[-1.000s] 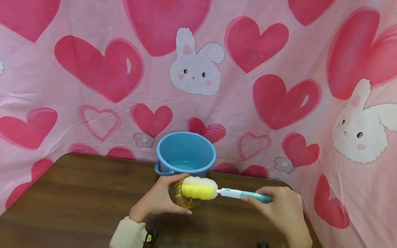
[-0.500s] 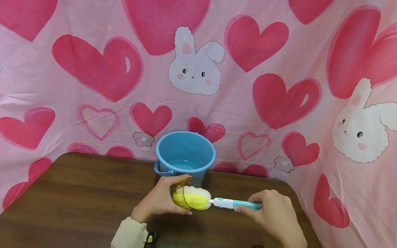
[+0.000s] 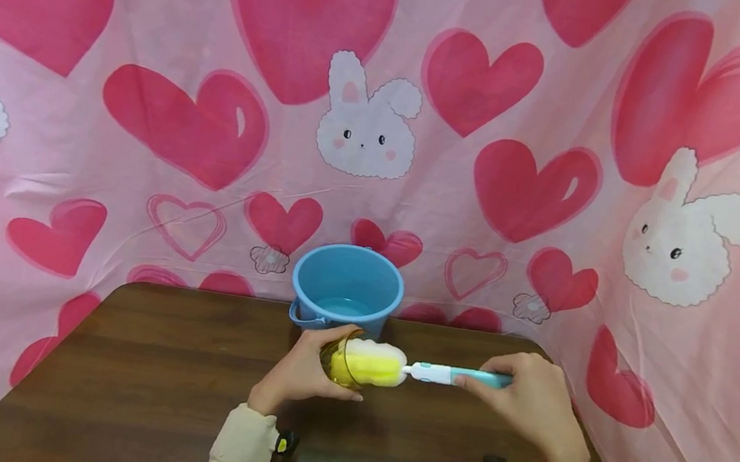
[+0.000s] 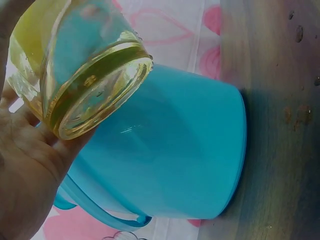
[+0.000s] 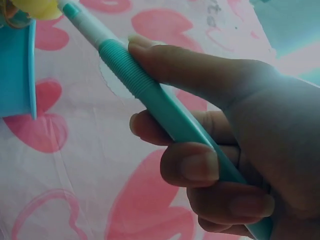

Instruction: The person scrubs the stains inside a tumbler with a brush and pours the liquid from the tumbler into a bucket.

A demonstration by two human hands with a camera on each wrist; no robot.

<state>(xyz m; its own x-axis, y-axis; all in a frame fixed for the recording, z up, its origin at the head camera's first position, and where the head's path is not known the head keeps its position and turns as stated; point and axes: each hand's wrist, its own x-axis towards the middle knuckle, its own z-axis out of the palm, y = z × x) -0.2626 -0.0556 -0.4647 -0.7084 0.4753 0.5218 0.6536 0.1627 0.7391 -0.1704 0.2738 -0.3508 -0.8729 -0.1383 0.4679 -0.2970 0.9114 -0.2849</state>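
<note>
My left hand (image 3: 303, 371) grips an amber see-through glass (image 4: 100, 80) lying sideways, its mouth turned to the right. Thick glass forms the base, seen close in the left wrist view. Partly inside the mouth sits the yellow and white sponge head of a bottle brush (image 3: 381, 363). Its white and teal handle (image 5: 172, 112) runs out to my right hand (image 3: 533, 397). In the right wrist view the thumb lies along the ribbed part and the fingers curl round the handle. The fingers of the left hand behind the glass are mostly hidden in the head view.
A light blue bucket (image 3: 343, 320) with a side handle (image 4: 100, 212) stands at the back of the dark wooden table (image 3: 173, 369), just behind the glass. Water drops (image 4: 299, 34) lie on the table. A pink heart-patterned cloth (image 3: 444, 194) hangs behind and at both sides.
The brush first went left and deeper into the glass, then came back right, partly out. My right hand moved with it. The left hand and glass stayed nearly in place.
</note>
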